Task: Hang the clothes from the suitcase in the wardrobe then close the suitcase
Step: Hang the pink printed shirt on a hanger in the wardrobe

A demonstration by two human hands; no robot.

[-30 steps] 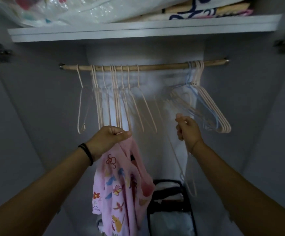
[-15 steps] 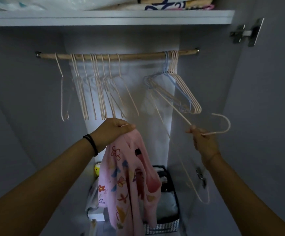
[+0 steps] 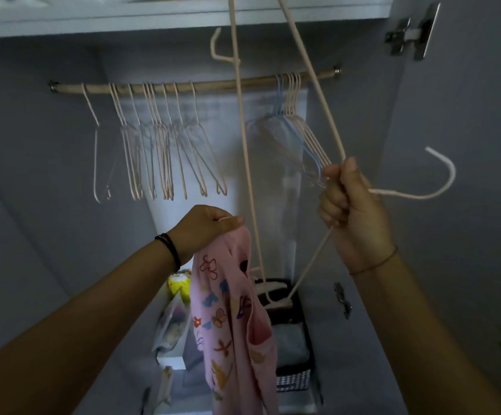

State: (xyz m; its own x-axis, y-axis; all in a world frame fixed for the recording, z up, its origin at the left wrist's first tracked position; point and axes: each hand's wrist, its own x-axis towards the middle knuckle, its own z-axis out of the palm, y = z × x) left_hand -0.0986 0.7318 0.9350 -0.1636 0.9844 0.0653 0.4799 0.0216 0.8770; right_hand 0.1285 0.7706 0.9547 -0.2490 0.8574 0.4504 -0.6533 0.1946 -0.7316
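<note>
My left hand (image 3: 206, 226) is closed on the top of a pink garment (image 3: 231, 324) printed with butterflies, which hangs down in front of the open wardrobe. My right hand (image 3: 349, 205) grips a cream wire hanger (image 3: 312, 85) near its neck, off the rail and tilted, with its hook (image 3: 435, 181) pointing right. Its long frame reaches up past the shelf and down toward the basket. Behind runs the wooden rail (image 3: 228, 83) with several empty cream hangers (image 3: 159, 157) on the left and a bunch of cream and blue ones (image 3: 300, 130) on the right. The suitcase is out of view.
A white shelf (image 3: 153, 19) runs above the rail. On the wardrobe floor stand a dark basket (image 3: 294, 348) with folded things, a yellow toy (image 3: 179, 284) and plastic bags (image 3: 173, 327). The open door with a metal hinge (image 3: 411, 34) is at right.
My right hand has pulled the cream hanger off the rail and brought it closer and higher, its frame now swinging up past the shelf. My left hand keeps the pink garment in place.
</note>
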